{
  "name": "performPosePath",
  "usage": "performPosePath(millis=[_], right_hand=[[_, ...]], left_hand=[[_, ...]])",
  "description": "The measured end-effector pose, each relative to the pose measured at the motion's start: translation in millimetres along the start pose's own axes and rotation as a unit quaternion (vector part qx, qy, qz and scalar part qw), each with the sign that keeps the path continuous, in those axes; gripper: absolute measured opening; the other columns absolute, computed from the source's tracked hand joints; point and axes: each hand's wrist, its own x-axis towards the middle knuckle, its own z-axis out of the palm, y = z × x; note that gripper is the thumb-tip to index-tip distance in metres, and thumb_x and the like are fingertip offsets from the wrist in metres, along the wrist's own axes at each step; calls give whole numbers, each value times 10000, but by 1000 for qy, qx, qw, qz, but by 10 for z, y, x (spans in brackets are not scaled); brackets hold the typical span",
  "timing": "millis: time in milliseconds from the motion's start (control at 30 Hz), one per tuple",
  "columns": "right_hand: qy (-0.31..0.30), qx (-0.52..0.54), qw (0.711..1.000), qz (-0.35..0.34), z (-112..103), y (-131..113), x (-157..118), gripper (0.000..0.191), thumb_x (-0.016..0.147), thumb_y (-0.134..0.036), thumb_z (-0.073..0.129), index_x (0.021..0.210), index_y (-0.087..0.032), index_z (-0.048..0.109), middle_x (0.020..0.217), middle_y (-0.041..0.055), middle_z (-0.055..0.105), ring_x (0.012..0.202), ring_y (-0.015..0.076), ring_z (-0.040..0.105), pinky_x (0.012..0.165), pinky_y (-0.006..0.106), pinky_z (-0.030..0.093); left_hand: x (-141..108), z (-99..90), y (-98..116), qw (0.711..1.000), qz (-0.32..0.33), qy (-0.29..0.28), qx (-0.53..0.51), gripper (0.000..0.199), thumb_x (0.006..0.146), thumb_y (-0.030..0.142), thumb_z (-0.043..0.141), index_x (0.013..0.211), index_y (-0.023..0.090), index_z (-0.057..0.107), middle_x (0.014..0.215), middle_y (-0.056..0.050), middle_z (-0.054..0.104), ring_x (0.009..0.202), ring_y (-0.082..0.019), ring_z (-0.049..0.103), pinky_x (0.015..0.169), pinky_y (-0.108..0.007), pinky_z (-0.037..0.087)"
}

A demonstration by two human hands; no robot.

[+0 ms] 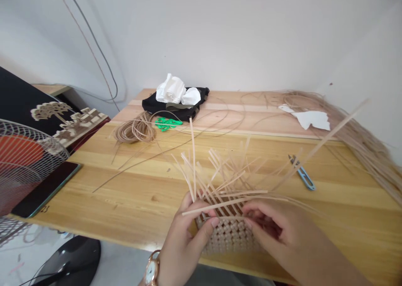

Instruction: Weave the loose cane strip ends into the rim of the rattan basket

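Note:
A partly woven basket (230, 238) of pale, flat strips sits at the table's front edge, with many loose strip ends (216, 173) sticking up and away from its rim. My left hand (191, 231) is closed on the left side of the rim, thumb in front and fingers behind. On the right, my right hand (270, 223) pinches the rim and a thin strip running along it between thumb and fingers. One long strip (320, 143) slants up to the right beyond the right hand. The fingers partly hide the basket's sides.
Blue-handled thread snips (303, 173) lie right of the basket. A coil of cane (135, 129), green netting (168, 123) and a black bag (176, 108) with white tissue (171, 89) stand behind. Long strips (361, 139) line the right edge. A phone (47, 189) and fan (25, 164) are left.

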Motion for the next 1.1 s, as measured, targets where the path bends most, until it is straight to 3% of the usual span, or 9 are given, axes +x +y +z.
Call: performPosePath(millis=[233, 533, 733, 933, 1100], right_hand=[[14, -29, 999, -14, 1, -4, 8, 182, 831, -178, 440, 870, -263, 596, 819, -40, 643, 705, 123, 581, 644, 262, 423], [4, -78, 997, -19, 12, -75, 48, 179, 828, -190, 458, 816, -267, 619, 708, -43, 648, 628, 132, 576, 562, 246, 363], [-9, -62, 998, -32, 13, -72, 54, 198, 861, -198, 432, 886, -299, 600, 735, -55, 656, 630, 126, 580, 562, 238, 354], [-25, -80, 996, -40, -9, -104, 57, 220, 875, -199, 403, 775, -245, 593, 763, -31, 659, 652, 133, 585, 583, 249, 356], [-22, -99, 995, -10, -3, -91, 68, 181, 860, -201, 416, 817, -254, 583, 734, -38, 645, 642, 145, 577, 575, 258, 352]], left_hand=[[-15, 20, 23, 999, -5, 30, 22, 93, 827, 259, 533, 788, 201, 595, 842, -18, 618, 910, -174, 518, 820, -269, 376], [-55, 20, 11, 997, -29, 40, 67, 120, 826, 311, 532, 794, 221, 604, 823, -16, 620, 843, -175, 547, 810, -284, 392], [-54, 38, 15, 997, -37, 43, 54, 134, 834, 314, 524, 793, 210, 598, 839, -24, 607, 822, -160, 542, 767, -258, 403], [-56, 40, 8, 997, -35, 43, 46, 137, 837, 316, 521, 797, 210, 598, 831, -22, 591, 815, -156, 534, 760, -257, 397], [-41, 47, 24, 998, -34, 38, 30, 144, 841, 308, 511, 784, 203, 591, 821, -21, 570, 822, -156, 527, 749, -254, 398]])
